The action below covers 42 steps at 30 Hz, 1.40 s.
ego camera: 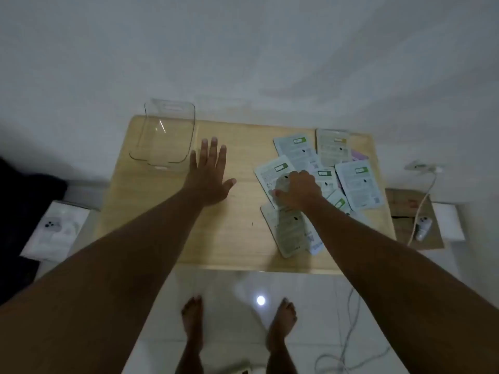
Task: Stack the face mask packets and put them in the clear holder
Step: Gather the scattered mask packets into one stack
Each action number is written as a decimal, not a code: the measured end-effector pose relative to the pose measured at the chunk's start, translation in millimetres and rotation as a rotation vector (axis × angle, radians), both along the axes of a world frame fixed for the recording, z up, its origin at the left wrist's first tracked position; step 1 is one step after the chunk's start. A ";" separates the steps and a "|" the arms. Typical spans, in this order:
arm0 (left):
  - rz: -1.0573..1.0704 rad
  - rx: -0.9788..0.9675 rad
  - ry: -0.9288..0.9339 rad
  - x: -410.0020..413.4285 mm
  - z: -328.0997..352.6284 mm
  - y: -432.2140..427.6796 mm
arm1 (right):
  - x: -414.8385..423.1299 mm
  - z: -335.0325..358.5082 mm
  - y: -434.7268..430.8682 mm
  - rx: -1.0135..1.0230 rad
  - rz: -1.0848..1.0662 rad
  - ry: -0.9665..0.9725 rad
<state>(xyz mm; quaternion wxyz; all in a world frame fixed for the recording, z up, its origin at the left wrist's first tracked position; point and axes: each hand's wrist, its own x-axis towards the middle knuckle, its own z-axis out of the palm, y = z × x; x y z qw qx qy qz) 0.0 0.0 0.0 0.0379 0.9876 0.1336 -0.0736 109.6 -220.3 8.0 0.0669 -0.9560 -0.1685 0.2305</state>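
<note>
Several pale face mask packets with green labels lie scattered and overlapping on the right half of a small wooden table. My right hand rests on one packet near the middle of the pile, thumb and fingers pinching its lower part. The clear holder stands empty at the table's far left corner. My left hand lies flat on the bare wood just right of the holder, fingers spread, holding nothing.
The table stands against a white wall on a glossy tiled floor. A white box lies on the floor at left, a cardboard box with a cable and small device at right. My bare feet and loose cables are below the table's near edge.
</note>
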 end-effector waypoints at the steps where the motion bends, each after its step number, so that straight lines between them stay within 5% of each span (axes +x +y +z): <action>1: 0.015 -0.002 0.016 1.0 -7.5 -1.0 | -0.5 -4.4 2.0 -0.021 -0.008 -0.022; 12: 0.031 -0.153 0.251 13.8 -67.0 20.1 | 21.6 -23.6 13.8 -0.029 -0.275 0.010; 22: -0.010 -0.123 0.169 7.9 -74.2 20.1 | 37.1 -26.8 1.9 0.232 -0.364 0.033; 28: 0.012 -0.164 0.193 9.6 -71.2 20.9 | 38.8 -3.4 9.7 0.467 -0.337 -0.044; 33: 0.018 -0.192 0.201 11.2 -67.8 20.8 | 20.0 9.4 52.8 0.438 -0.198 -0.270; 42: -0.005 -0.200 0.147 9.6 -72.0 24.9 | -28.3 -17.5 122.4 0.342 -0.024 -0.111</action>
